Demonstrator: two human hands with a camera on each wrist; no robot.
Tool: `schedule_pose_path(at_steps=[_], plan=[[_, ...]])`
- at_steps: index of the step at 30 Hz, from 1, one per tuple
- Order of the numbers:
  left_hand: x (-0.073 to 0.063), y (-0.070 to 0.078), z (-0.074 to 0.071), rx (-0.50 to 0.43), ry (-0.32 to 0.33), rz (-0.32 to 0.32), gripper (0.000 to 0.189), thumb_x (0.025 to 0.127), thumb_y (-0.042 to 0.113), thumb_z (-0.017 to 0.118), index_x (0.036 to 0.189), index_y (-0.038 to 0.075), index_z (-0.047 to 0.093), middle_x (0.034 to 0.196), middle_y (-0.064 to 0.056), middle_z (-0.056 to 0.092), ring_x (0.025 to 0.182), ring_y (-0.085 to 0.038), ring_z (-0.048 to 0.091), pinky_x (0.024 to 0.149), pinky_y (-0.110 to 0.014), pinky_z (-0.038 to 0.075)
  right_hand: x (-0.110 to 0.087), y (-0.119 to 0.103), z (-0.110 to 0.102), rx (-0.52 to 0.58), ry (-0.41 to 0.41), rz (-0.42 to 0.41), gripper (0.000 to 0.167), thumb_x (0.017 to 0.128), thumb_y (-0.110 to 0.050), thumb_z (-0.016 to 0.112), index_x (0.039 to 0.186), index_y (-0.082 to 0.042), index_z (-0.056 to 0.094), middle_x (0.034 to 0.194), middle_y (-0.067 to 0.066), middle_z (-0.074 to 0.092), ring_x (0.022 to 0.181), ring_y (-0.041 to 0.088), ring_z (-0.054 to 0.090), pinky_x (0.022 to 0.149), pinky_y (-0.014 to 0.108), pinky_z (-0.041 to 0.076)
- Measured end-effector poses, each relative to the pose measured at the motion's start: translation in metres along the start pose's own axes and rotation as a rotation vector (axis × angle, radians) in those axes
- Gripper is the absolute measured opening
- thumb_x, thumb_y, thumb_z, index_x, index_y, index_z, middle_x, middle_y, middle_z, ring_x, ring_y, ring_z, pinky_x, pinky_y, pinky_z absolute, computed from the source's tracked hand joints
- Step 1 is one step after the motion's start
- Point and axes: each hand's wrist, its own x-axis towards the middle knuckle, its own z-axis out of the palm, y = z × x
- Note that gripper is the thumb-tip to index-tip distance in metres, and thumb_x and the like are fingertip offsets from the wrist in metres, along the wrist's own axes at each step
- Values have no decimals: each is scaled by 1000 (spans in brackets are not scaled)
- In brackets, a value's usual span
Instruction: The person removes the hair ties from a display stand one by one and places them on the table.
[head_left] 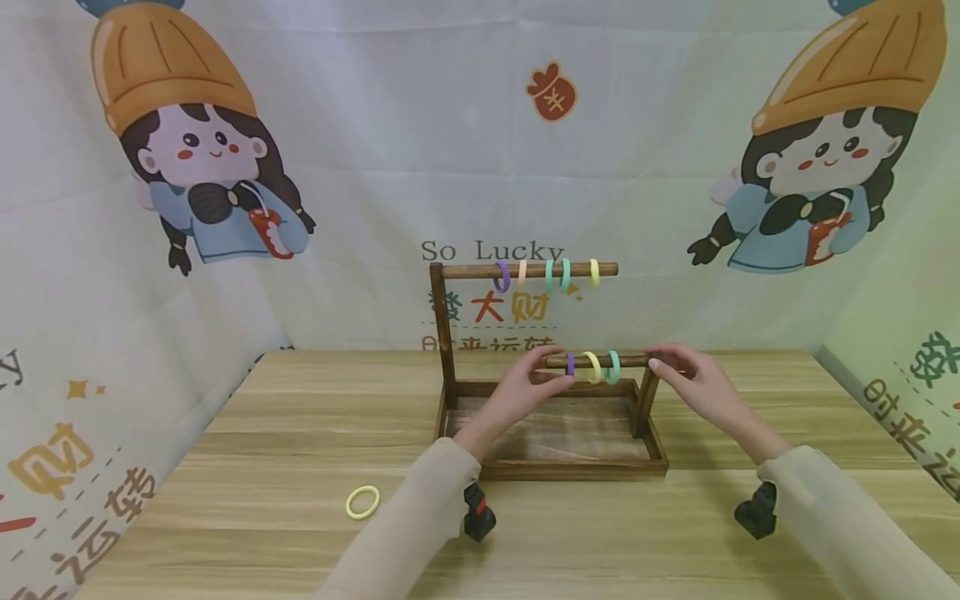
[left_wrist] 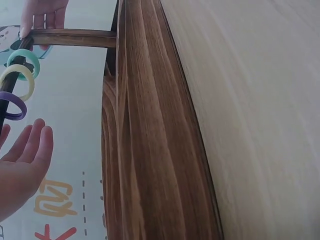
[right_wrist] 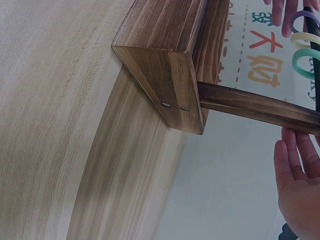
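A dark wooden rack has a low rod [head_left: 633, 361] carrying a purple ring [head_left: 571, 365], a pale yellow ring [head_left: 597, 367] and a mint green ring [head_left: 617, 367]. My left hand [head_left: 517, 387] is at the rod's free end beside the purple ring, thumb and fingers spread apart. In the left wrist view its straight fingers [left_wrist: 37, 145] lie just past that ring. At the other end, my right hand [head_left: 705, 387] pinches the top of the short post [head_left: 643, 408], thumb in front and fingers behind.
The rack's taller bar [head_left: 465, 272] holds purple, peach, mint and yellow rings. Its tray base [head_left: 570, 470] stands on the wooden table [head_left: 285, 433]. A loose yellow ring [head_left: 358, 517] lies front left. A printed cloth [head_left: 360, 167] hangs behind and at both sides.
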Motion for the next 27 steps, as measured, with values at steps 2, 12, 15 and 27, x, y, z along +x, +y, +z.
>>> schedule_pose_path(at_steps=[2,12,15,27], plan=[[6,-8,1,-5,3,2,50,83,25,63,129,18,44,132,-7,38,106,-21,50,80,-34,46,0,0,0,5,-2,3,39,94,-27,44,119,2,49,112,18,54,101,28,51,79,42,43],[15,-16,4,-16,16,8,48,82,25,64,127,22,46,132,-3,38,101,-20,53,80,-37,46,0,1,0,9,-6,12,39,94,-27,44,120,2,49,114,18,53,103,29,50,81,44,42],[16,-15,6,-20,17,18,47,82,24,64,126,21,48,130,-3,41,100,-20,54,78,-35,47,0,1,0,6,-4,6,38,94,-26,44,119,2,49,114,17,53,102,28,50,80,38,44],[14,-13,6,-44,42,27,41,81,20,66,119,14,53,114,-1,52,91,-16,57,75,-36,49,-1,-1,0,-6,1,4,37,94,-26,44,118,1,50,111,16,55,100,26,51,77,29,45]])
